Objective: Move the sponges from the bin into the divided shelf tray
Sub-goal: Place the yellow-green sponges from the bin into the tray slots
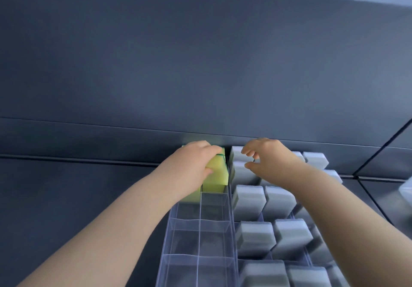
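Observation:
A clear divided shelf tray (201, 242) runs from the bottom centre back to the dark wall. Yellow sponges with green backing (217, 175) stand in its far compartments. My left hand (196, 159) grips the top yellow sponge there, fingers curled over it and thumb on its near face. My right hand (265, 155) hovers just to the right, above the grey sponges (249, 197), with fingers loosely curled and holding nothing. The near compartments of the clear tray show only their dividers. No bin is in view.
A second tray to the right holds several grey-and-white sponges (289, 235) in rows. A dark wall (200, 64) rises right behind both trays. A dark shelf surface (78, 186) lies to the left, and a seam in the panels runs at the far right.

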Action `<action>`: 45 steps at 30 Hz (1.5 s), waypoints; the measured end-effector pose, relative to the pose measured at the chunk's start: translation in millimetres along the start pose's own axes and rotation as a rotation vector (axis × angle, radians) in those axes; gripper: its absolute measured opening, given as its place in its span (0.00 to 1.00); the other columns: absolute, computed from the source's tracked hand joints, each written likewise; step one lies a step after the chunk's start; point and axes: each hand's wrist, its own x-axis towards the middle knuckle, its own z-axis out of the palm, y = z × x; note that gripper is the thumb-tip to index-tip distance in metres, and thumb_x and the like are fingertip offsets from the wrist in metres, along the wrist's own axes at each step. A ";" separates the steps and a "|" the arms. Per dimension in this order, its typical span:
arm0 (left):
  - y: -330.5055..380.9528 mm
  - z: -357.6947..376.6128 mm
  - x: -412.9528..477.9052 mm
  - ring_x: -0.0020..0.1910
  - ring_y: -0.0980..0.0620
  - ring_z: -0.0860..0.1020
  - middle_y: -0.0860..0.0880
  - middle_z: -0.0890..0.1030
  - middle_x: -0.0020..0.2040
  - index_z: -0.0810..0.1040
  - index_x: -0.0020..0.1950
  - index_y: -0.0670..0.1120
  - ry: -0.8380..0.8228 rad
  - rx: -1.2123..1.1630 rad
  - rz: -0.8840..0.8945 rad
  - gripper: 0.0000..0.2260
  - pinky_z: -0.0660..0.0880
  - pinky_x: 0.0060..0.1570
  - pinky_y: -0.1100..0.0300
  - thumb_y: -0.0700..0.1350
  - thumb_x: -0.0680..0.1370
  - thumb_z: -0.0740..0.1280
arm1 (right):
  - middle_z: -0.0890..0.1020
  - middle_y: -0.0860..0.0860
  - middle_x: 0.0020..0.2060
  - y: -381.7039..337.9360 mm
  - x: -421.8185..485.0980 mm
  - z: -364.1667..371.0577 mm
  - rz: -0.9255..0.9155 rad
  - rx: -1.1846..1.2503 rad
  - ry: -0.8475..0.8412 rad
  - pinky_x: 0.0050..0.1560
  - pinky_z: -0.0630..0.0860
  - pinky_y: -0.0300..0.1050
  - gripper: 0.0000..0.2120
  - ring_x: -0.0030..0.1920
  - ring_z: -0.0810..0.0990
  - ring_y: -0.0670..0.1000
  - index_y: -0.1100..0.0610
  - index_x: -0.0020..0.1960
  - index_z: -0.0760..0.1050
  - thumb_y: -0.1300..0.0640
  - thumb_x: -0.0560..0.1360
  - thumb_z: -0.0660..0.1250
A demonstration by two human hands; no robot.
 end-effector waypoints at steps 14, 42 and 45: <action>6.4 13.1 26.0 0.63 0.48 0.70 0.49 0.72 0.65 0.67 0.71 0.51 -0.192 0.155 -0.066 0.23 0.70 0.59 0.52 0.45 0.77 0.67 | 0.77 0.45 0.49 4.2 -1.2 6.3 -0.073 0.012 -0.022 0.55 0.73 0.46 0.13 0.51 0.76 0.48 0.52 0.57 0.75 0.58 0.73 0.65; -1.0 67.3 -19.9 0.44 0.47 0.76 0.49 0.78 0.43 0.80 0.50 0.43 0.031 0.205 0.033 0.20 0.68 0.37 0.62 0.39 0.59 0.76 | 0.69 0.48 0.68 -21.9 9.1 32.8 -0.193 -0.225 -0.220 0.62 0.68 0.46 0.28 0.66 0.68 0.52 0.47 0.71 0.62 0.48 0.73 0.66; -6.6 76.4 -20.8 0.36 0.47 0.79 0.48 0.80 0.38 0.83 0.47 0.42 0.090 0.319 0.108 0.30 0.74 0.32 0.63 0.35 0.45 0.78 | 0.69 0.49 0.68 -25.8 7.8 33.6 -0.214 -0.287 -0.236 0.62 0.65 0.45 0.28 0.66 0.67 0.54 0.48 0.71 0.61 0.46 0.74 0.65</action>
